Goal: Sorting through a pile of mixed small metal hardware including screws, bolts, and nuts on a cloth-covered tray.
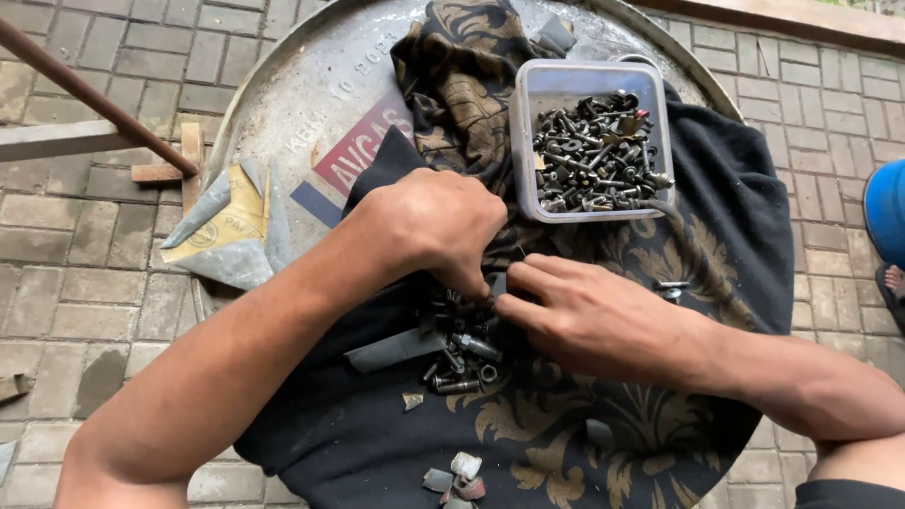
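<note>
My left hand (436,226) is curled, knuckles up, its fingertips pinching down into a small pile of dark bolts and nuts (462,349) on a black and gold patterned cloth (566,424). Whether it grips a piece is hidden by the fingers. My right hand (589,316) lies flat beside it, fingers pointing left and touching the top of the same pile. A clear plastic tub (592,141) holding several more bolts and nuts sits just beyond the hands.
The cloth lies over a round metal drum lid (311,85) on brick paving. Folded sandpaper sheets (231,231) rest at the lid's left edge, near a rusty rod (94,94). Small broken scraps (457,476) lie near me. A blue object (886,212) is at right.
</note>
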